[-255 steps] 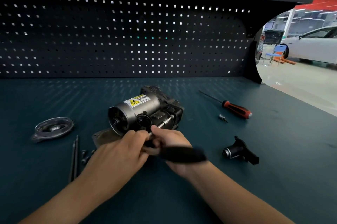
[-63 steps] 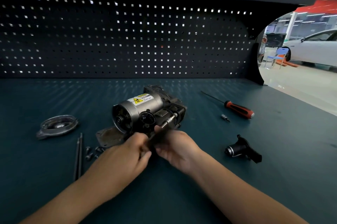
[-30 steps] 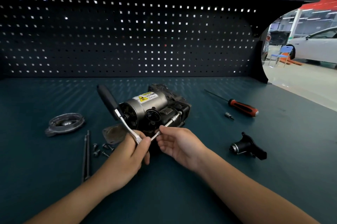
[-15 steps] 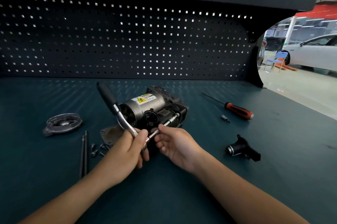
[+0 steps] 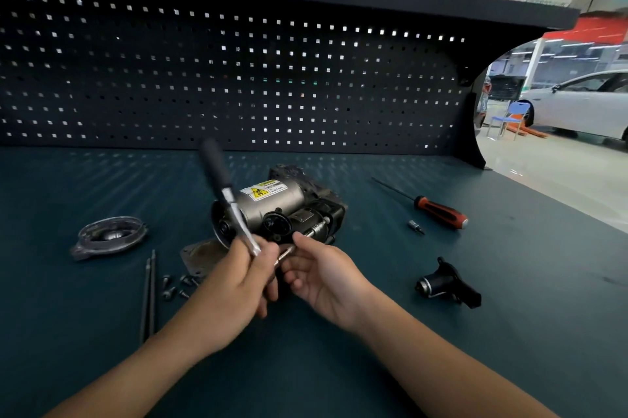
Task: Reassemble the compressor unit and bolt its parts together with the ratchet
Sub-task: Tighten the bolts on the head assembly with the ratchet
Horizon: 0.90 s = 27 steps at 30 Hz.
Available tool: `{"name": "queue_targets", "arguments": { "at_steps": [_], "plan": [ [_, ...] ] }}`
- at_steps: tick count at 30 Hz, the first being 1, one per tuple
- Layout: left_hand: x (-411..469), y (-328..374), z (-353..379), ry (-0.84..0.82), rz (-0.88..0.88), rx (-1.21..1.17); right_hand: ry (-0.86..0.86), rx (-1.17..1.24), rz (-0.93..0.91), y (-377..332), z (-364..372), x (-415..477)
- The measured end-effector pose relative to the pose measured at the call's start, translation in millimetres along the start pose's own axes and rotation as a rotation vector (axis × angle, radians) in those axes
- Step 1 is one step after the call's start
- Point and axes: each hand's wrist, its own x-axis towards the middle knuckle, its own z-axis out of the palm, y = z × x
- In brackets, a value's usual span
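Observation:
The grey compressor unit (image 5: 278,210) with a yellow warning label lies on its side mid-bench. My left hand (image 5: 234,285) grips the head end of the ratchet (image 5: 221,186), whose black handle points up and away. A silver extension bar (image 5: 306,237) runs from the ratchet head to the unit's front. My right hand (image 5: 323,275) pinches that bar between thumb and fingers. The bar's tip at the unit is hard to make out.
A round metal cover (image 5: 108,237) lies at the left, with two long bolts (image 5: 149,295) and several small screws (image 5: 176,285) near it. A flat plate (image 5: 200,254) sits by the unit. A red-handled screwdriver (image 5: 438,210), a small bit (image 5: 416,226) and a black fitting (image 5: 448,286) lie at the right.
The ratchet handle has swung from pointing toward me, under my right hand, to standing up over the unit. My left hand took over its head end; my right hand moved onto the bar.

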Motion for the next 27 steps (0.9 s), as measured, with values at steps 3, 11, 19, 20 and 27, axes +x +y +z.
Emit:
{"name": "queue_targets", "arguments": {
  "at_steps": [3,11,19,20,27],
  "plan": [
    [0,-6,-1,0.025,-0.065,-0.027,0.027,-0.031,0.004,1,-1,1],
    [-8,1,-7,-0.107,0.387,0.869,0.052,-0.109,0.01,2,0,2],
    [0,-8,-1,0.033,0.094,0.157,-0.019,-0.069,0.022,0,-5,2],
    [0,-8,-4,0.02,0.145,0.311,-0.014,-0.075,0.009,1,-4,2],
    [2,-13,-19,-0.088,0.621,0.921,-0.004,-0.077,-0.031,2,-3,2]
  ]
}}
